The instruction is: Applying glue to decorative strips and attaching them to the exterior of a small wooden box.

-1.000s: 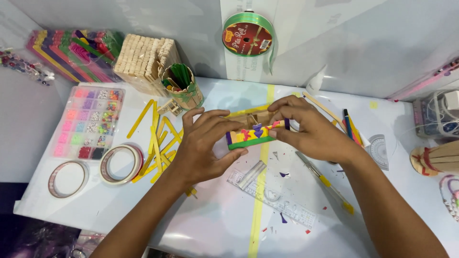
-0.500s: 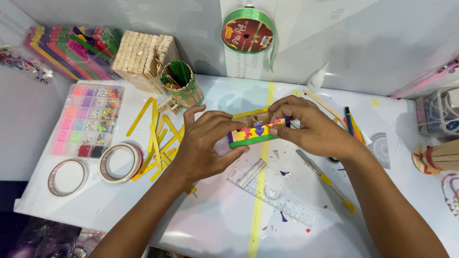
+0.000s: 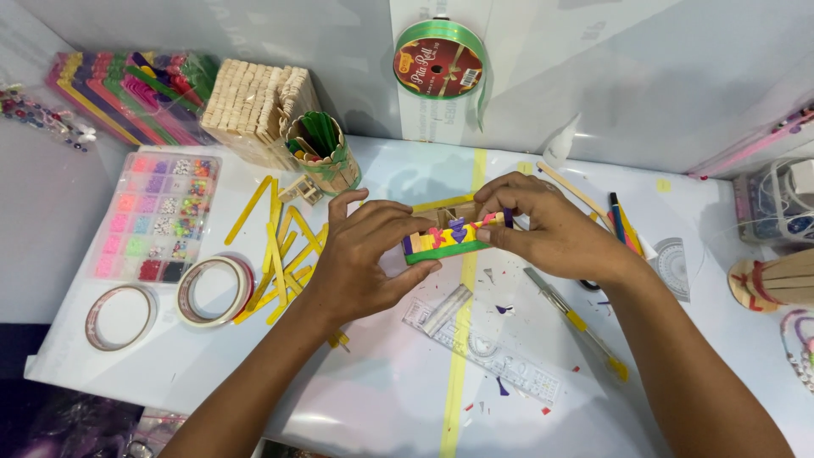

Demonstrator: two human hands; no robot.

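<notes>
On the white craft table (image 3: 381,399), we pinch a small craft-stick box (image 3: 445,236), striped green, yellow, pink and purple, between left hand (image 3: 365,259) and right hand (image 3: 547,229).

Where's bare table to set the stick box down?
Free: the near patch between the tape rolls and clear ruler, and the far strip between the stick cup and glue tip. Crowded: yellow sticks left of the left hand; knife, pens right of the right hand.
</notes>
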